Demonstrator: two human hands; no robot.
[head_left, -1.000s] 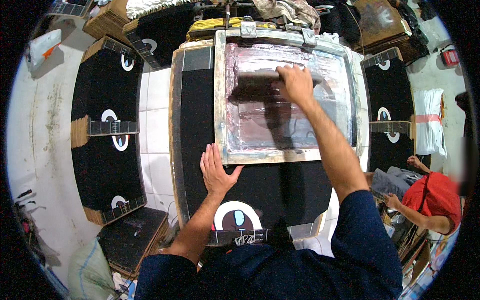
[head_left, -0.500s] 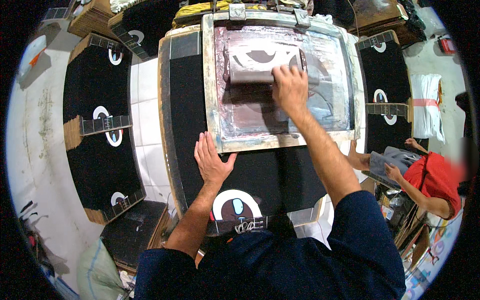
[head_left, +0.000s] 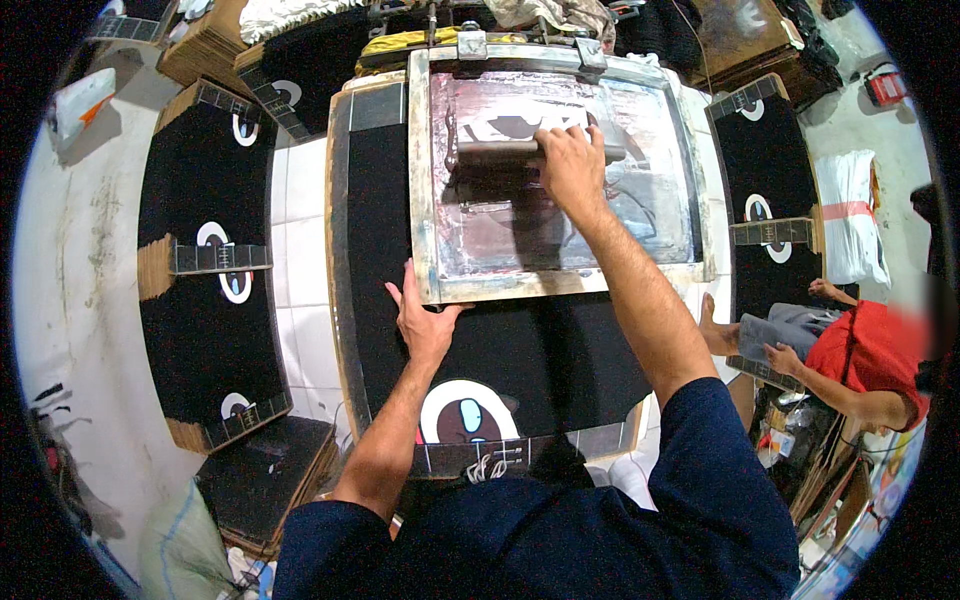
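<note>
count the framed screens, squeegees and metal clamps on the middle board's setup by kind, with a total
framed screen: 1
squeegee: 1
metal clamps at the screen's far edge: 2
total: 4

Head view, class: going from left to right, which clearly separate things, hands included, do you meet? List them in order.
White bag with orange mark → black panels at left → left hand → right hand → black panels at right → white bundle with red band.
</note>
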